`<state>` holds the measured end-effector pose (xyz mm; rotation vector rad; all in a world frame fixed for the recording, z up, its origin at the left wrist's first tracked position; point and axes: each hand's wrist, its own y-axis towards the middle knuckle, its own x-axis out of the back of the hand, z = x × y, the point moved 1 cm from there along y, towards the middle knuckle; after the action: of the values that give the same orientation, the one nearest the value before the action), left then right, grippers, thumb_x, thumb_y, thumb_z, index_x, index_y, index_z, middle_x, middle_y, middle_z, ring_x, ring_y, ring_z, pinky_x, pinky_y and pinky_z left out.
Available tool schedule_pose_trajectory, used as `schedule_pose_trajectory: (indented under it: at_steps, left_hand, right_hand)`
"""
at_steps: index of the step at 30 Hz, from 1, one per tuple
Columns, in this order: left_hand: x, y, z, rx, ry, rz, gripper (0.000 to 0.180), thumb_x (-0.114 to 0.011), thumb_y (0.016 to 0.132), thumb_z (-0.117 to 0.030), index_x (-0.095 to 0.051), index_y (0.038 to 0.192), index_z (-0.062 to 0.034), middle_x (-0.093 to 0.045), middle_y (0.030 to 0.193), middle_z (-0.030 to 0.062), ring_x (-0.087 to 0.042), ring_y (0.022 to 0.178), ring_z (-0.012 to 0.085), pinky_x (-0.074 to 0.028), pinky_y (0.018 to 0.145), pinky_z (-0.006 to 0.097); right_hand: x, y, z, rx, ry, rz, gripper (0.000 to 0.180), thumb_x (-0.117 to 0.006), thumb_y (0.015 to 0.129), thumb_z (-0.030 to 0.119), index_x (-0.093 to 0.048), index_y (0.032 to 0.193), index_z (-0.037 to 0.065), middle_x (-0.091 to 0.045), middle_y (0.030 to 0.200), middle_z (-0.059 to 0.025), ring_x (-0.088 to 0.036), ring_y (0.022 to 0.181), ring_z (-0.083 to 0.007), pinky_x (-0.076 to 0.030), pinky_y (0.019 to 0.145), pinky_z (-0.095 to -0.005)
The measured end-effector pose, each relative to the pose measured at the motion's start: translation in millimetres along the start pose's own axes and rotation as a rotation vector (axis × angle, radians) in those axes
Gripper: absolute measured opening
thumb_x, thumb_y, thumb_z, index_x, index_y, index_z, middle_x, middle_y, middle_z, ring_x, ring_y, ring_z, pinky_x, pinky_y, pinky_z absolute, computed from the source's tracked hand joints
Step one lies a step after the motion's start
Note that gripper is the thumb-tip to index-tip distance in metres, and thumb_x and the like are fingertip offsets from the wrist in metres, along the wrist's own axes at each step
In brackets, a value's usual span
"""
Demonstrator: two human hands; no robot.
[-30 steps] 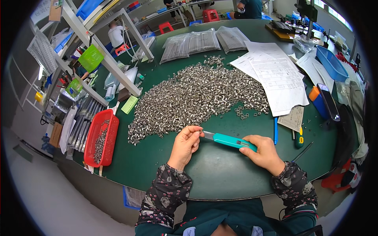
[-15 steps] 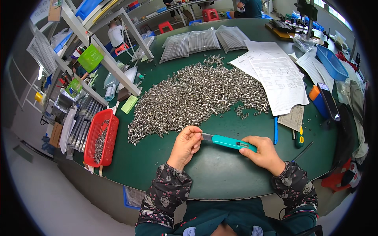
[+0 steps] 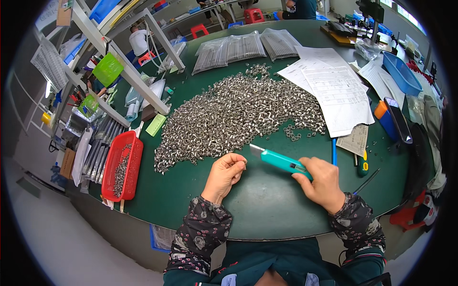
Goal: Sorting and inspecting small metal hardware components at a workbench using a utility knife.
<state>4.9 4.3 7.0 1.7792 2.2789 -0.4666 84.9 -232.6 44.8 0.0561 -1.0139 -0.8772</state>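
My right hand (image 3: pixel 320 181) is closed round the teal handle of a utility knife (image 3: pixel 282 161). Its short blade is out and points up and left, above the bare table. At the near edge of the pile, my left hand (image 3: pixel 224 175) is closed, thumb and fingertips pinched together. Whatever sits in that pinch is too small and hidden to make out. The knife blade is apart from the left fingertips. Beyond both hands spreads a wide heap of small metal rings (image 3: pixel 238 112) on the green table (image 3: pixel 267 209).
A red basket (image 3: pixel 135 164) with more rings stands at the left. Bagged metal rods (image 3: pixel 245 47) lie at the back. To the right are paper sheets (image 3: pixel 338 100), a blue pen (image 3: pixel 334 151), a yellow-green handled tool (image 3: pixel 364 164), a phone (image 3: pixel 398 120) and a blue tray (image 3: pixel 401 75).
The knife has lifted away from my left fingertips, its blade swinging upward and slightly right. My right hand has tilted with it. My left hand stays pinched in nearly the same place.
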Motion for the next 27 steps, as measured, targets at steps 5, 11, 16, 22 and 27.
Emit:
schedule_pose_trajectory:
  at_steps: [5,11,16,22,27]
  left_hand:
    - [-1,2,1,0.002,-0.109,0.008,0.008,-0.053,0.084,-0.009,-0.052,0.088,-0.0026,-0.054,0.073,0.0029,-0.041,0.048,0.0032,-0.03,0.037,0.014]
    - [2,2,1,-0.023,-0.082,0.024,0.011,-0.051,0.086,-0.012,-0.051,0.092,-0.0033,-0.054,0.077,0.0054,-0.04,0.05,0.0045,-0.03,0.037,0.014]
    - [0,3,2,-0.045,-0.064,0.026,0.012,-0.05,0.086,-0.011,-0.051,0.094,-0.0021,-0.054,0.076,0.005,-0.041,0.049,0.0046,-0.03,0.037,0.014]
    - [-1,2,2,-0.035,-0.077,0.024,0.011,-0.053,0.084,-0.009,-0.054,0.092,-0.0016,-0.054,0.072,0.0028,-0.043,0.051,0.0027,-0.031,0.038,0.014]
    - [-5,0,1,-0.033,0.016,-0.017,0.01,-0.054,0.084,-0.009,-0.056,0.089,-0.0009,-0.052,0.068,0.0011,-0.041,0.049,0.0027,-0.03,0.038,0.014]
  right_hand:
    - [-5,-2,-8,0.011,0.047,-0.118,0.024,-0.064,0.071,0.022,-0.059,0.083,0.003,-0.056,0.068,-0.0109,-0.055,0.059,-0.0288,-0.042,0.052,-0.0362]
    - [-6,0,-10,-0.148,0.182,0.071,0.026,-0.063,0.073,0.026,-0.06,0.084,0.003,-0.058,0.069,-0.0135,-0.057,0.061,-0.0293,-0.043,0.054,-0.0359]
    - [-8,-1,-14,-0.215,0.254,0.159,0.027,-0.062,0.073,0.029,-0.062,0.084,0.003,-0.06,0.071,-0.0144,-0.058,0.063,-0.0294,-0.044,0.056,-0.036]
    - [-9,0,-15,-0.264,0.339,0.222,0.029,-0.061,0.074,0.03,-0.062,0.086,0.003,-0.06,0.07,-0.0147,-0.058,0.062,-0.0291,-0.044,0.056,-0.0346]
    - [-8,0,-17,-0.382,0.403,0.318,0.029,-0.062,0.073,0.03,-0.063,0.085,0.004,-0.06,0.067,-0.0137,-0.057,0.061,-0.0289,-0.044,0.056,-0.0347]
